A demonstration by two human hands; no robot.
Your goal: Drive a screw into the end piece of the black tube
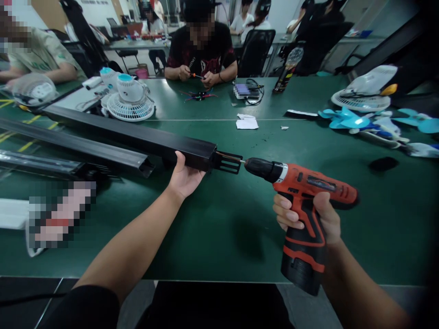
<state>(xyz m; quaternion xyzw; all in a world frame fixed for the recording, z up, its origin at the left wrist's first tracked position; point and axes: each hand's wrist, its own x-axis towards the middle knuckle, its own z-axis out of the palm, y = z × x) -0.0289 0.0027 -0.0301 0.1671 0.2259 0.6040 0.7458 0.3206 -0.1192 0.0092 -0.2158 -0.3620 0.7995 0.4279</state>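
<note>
My left hand (187, 176) is closed around the near end of a long black rectangular metal profile (137, 135), thumb on its side and fingers beneath. From that end sticks out a slotted black bracket (229, 163). My right hand (305, 214) grips a red and black cordless drill (308, 183) by its handle, with the thumb on the rear of the body. The drill's bit (243, 161) points left, its tip at the bracket's outer end; whether they touch I cannot tell.
More black profiles (72, 144) lie at left. Small white fans (128, 100) stand behind them, with another fan (365, 91) and blue blades (346, 119) at right. Paper scraps (247, 121) and a bottle (286, 71) are on the green table (206, 237). Across it, a person (200, 50) holds a screwdriver.
</note>
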